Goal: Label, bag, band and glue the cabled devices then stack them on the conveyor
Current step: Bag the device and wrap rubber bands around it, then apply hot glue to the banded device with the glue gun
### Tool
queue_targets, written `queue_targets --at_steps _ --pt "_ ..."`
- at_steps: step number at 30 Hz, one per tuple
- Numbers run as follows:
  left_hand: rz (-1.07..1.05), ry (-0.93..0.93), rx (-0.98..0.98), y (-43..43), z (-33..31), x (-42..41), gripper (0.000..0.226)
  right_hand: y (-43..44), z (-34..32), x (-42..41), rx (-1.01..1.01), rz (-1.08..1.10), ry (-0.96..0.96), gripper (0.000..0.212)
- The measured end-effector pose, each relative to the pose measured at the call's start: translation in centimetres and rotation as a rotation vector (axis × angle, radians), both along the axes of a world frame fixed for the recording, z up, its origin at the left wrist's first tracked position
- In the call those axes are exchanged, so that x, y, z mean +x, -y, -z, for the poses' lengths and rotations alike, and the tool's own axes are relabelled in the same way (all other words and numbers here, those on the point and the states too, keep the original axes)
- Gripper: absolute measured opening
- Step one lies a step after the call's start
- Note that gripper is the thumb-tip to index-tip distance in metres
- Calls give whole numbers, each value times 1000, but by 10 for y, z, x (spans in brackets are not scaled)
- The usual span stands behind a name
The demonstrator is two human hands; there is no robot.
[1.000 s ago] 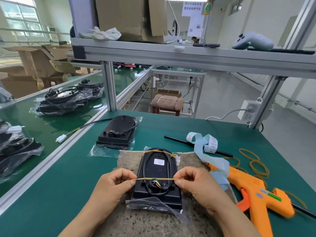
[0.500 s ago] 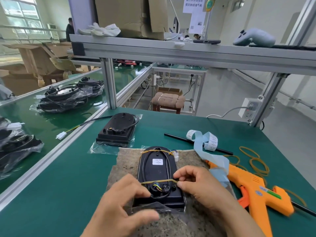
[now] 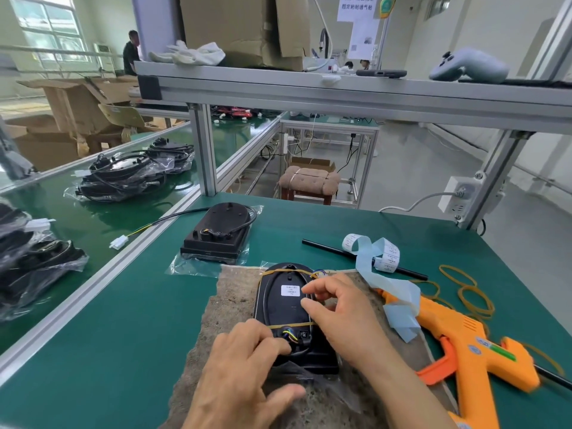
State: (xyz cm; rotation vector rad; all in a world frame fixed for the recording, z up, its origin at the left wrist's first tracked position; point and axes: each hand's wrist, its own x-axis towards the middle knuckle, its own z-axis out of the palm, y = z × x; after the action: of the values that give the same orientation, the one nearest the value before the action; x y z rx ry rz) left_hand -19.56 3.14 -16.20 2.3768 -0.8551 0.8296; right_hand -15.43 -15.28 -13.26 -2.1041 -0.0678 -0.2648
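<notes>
A black cabled device point(image 3: 280, 308) in a clear bag lies on the brown mat point(image 3: 230, 300). It carries a white label point(image 3: 290, 290), one yellow rubber band point(image 3: 278, 270) across its far end and another point(image 3: 289, 325) across its near end. My left hand point(image 3: 244, 366) rests on the near-left corner, fingertips at the cable exit and thumb on the bag. My right hand point(image 3: 339, 317) hovers over the right side, thumb and forefinger pinching the coiled black cable. A second device point(image 3: 218, 233) sits further back on its bag.
An orange glue gun point(image 3: 464, 348) lies at the right, with a blue label strip point(image 3: 382, 258), a black rod point(image 3: 334, 250) and loose rubber bands point(image 3: 467, 287). The conveyor point(image 3: 93, 224) on the left holds bagged stacks point(image 3: 123, 178). A frame post point(image 3: 204, 150) stands behind.
Both hands let the near rubber band down onto the device. My left hand dropped onto the near-left corner. My right hand moved up along the right side to the cable.
</notes>
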Motion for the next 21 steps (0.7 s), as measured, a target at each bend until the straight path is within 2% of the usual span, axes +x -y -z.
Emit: queue_targets --at_steps 3,4,7,12,18,19,21 --pt "29 48 -31 2 0 1 13 1 7 0 -47 0 -32 27" --pt "50 55 -37 2 -1 0 13 2 9 0 -61 2 -38 28" --pt "120 69 57 -7 -2 -8 20 3 12 1 -62 3 -36 28" --pt "181 -39 325 -15 -3 -22 20 3 13 -1 -68 13 -40 27" --pt "243 -151 496 -10 -5 -18 23 2 7 -3 -116 5 -66 19" --pt "279 -169 514 -11 -8 -16 25 4 4 -4 -135 5 -72 17" --pt "355 -187 505 -10 -12 -14 50 14 -3 -10 -150 40 -59 17"
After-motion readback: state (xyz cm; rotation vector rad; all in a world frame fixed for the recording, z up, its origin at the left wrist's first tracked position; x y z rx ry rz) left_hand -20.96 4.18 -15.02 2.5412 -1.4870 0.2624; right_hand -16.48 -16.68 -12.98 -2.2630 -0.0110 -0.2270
